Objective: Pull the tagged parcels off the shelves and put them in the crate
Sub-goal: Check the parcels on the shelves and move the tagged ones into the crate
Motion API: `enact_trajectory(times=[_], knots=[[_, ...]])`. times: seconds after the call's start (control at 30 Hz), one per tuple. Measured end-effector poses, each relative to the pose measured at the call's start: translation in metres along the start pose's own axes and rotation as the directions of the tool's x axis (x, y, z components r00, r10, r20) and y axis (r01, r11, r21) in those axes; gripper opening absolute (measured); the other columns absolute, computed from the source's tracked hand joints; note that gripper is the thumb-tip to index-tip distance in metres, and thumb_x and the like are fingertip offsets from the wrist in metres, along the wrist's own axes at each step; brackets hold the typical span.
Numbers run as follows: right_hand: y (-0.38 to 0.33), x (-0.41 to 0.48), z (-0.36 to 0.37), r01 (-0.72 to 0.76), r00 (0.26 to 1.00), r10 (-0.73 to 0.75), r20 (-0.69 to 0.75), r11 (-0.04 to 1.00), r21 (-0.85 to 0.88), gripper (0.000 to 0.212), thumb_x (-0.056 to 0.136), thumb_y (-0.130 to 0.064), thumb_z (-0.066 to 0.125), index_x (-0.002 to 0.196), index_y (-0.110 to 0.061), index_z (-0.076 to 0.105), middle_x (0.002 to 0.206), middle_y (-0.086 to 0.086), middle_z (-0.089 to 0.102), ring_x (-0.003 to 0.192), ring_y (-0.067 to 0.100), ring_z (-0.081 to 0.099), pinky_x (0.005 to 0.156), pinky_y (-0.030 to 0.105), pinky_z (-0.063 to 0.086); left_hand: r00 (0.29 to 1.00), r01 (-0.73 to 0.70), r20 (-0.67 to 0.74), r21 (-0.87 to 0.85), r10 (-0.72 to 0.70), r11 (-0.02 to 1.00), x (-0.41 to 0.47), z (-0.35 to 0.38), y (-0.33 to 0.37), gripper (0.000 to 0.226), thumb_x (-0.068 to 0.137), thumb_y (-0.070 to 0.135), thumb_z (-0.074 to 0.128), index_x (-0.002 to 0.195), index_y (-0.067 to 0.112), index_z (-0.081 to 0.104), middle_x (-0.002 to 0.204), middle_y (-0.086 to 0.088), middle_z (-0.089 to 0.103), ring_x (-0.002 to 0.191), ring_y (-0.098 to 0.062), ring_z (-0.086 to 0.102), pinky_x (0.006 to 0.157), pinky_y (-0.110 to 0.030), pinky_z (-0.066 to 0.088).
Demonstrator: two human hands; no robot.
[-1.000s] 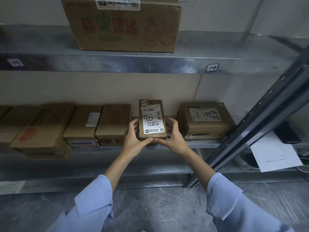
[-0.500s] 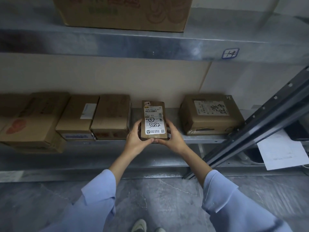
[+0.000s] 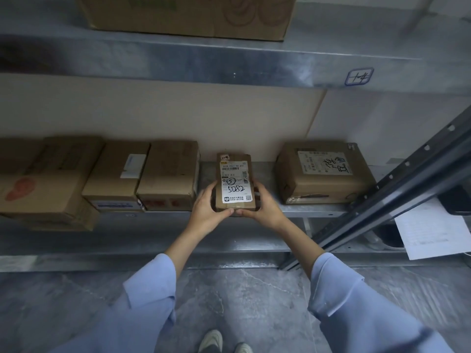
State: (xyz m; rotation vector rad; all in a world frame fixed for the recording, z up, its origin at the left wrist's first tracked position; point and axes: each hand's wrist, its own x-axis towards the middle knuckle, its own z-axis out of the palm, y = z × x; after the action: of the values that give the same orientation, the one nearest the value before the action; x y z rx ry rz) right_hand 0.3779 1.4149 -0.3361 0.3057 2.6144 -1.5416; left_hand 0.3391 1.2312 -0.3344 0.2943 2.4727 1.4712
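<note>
**Small parcel held at the shelf edge**

The left hand (image 3: 206, 211) and the right hand (image 3: 265, 208) grip the small brown cardboard parcel (image 3: 235, 183) with the white label from both sides; it sits at the front of the grey metal shelf (image 3: 316, 214), between two brown boxes.

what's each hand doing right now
Left hand: gripping the small labelled parcel by its left side.
Right hand: gripping the same parcel by its right side.

Grey metal shelf (image 3: 265, 171), row of cardboard boxes (image 3: 168, 174) at left, labelled box (image 3: 323, 171) at right, large carton (image 3: 188, 14) on upper shelf (image 3: 153, 62).
</note>
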Motion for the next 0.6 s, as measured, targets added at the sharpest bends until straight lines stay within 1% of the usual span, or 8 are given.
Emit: enact_trajectory(times=[0.07,0.13,0.2,0.23,0.3,0.4,0.5,0.6], knots=[[-0.006,-0.003,-0.002,-0.003,1.0,0.003,-0.012,1.0,0.003,0.109,0.065,-0.037,0.089,0.148,-0.016,0.022,0.138,-0.001,0.049,0.126,0.013,0.049,0.106,0.037,0.044,1.0,-0.025,0.005,0.057,0.025,0.998,-0.005,-0.005,0.007,0.091,0.071,0.019,0.085,0.148,0.019,0.034,0.144,-0.006,0.042,0.132,-0.021,0.046,0.112,-0.04,0.037],[-0.014,-0.005,-0.005,-0.001,1.0,0.0,-0.027,1.0,-0.006,0.112,0.063,-0.054,0.083,0.147,-0.019,0.018,0.143,0.001,0.046,0.131,0.014,0.045,0.109,0.038,0.041,0.999,-0.045,0.0,0.101,0.045,0.994,-0.011,-0.011,0.012,0.088,0.076,0.02,0.081,0.149,0.016,0.032,0.148,-0.006,0.038,0.134,-0.022,0.043,0.112,-0.04,0.036],[-0.022,-0.008,-0.006,-0.004,0.999,0.002,-0.045,1.0,-0.029,0.106,0.066,-0.06,0.078,0.146,-0.019,0.021,0.144,0.003,0.044,0.133,0.016,0.043,0.11,0.041,0.039,0.998,-0.06,-0.008,0.142,0.061,0.988,-0.017,-0.019,0.018,0.084,0.08,0.023,0.078,0.15,0.016,0.031,0.15,-0.006,0.038,0.133,-0.022,0.043,0.11,-0.04,0.038],[-0.027,-0.01,-0.006,-0.002,0.998,-0.001,-0.056,0.999,-0.052,0.102,0.07,-0.06,0.076,0.146,-0.019,0.023,0.143,0.004,0.044,0.134,0.018,0.042,0.111,0.042,0.038,0.997,-0.07,-0.014,0.158,0.073,0.985,-0.021,-0.023,0.021,0.083,0.081,0.024,0.077,0.15,0.017,0.031,0.149,-0.005,0.039,0.131,-0.021,0.045,0.107,-0.036,0.039],[-0.038,-0.013,-0.008,-0.002,0.996,-0.012,-0.087,0.988,-0.155,0.093,0.078,-0.061,0.07,0.148,-0.023,0.023,0.143,0.007,0.042,0.135,0.023,0.04,0.109,0.042,0.038,0.992,-0.113,-0.04,0.212,0.124,0.971,-0.028,-0.033,0.028,0.078,0.084,0.027,0.074,0.149,0.019,0.032,0.146,-0.001,0.044,0.127,-0.019,0.048,0.102,-0.029,0.039],[-0.053,-0.015,-0.01,0.011,0.993,-0.054,-0.109,0.932,-0.363,0.084,0.085,-0.067,0.055,0.152,-0.03,0.02,0.148,0.01,0.035,0.137,0.03,0.037,0.107,0.045,0.037,0.964,-0.17,-0.109,0.443,0.241,0.88,-0.037,-0.053,0.037,0.07,0.09,0.041,0.063,0.15,0.022,0.032,0.148,0.002,0.043,0.133,-0.02,0.04,0.107,-0.038,0.035],[-0.072,-0.017,-0.009,0.034,0.992,-0.091,-0.089,0.863,-0.504,0.084,0.085,-0.075,0.042,0.154,-0.031,0.02,0.153,0.01,0.028,0.139,0.032,0.031,0.111,0.044,0.033,0.948,-0.114,-0.174,0.598,0.267,0.793,-0.044,-0.074,0.039,0.069,0.093,0.052,0.052,0.152,0.025,0.029,0.152,0.005,0.038,0.137,-0.018,0.032,0.107,-0.04,0.029],[-0.087,-0.016,-0.003,0.055,0.991,-0.116,-0.072,0.825,-0.563,0.088,0.08,-0.08,0.033,0.152,-0.031,0.026,0.158,0.005,0.021,0.141,0.031,0.027,0.112,0.045,0.031,0.95,-0.032,-0.206,0.681,0.233,0.731,-0.05,-0.091,0.034,0.071,0.093,0.059,0.045,0.153,0.027,0.024,0.157,0.006,0.029,0.141,-0.019,0.025,0.11,-0.041,0.024]])
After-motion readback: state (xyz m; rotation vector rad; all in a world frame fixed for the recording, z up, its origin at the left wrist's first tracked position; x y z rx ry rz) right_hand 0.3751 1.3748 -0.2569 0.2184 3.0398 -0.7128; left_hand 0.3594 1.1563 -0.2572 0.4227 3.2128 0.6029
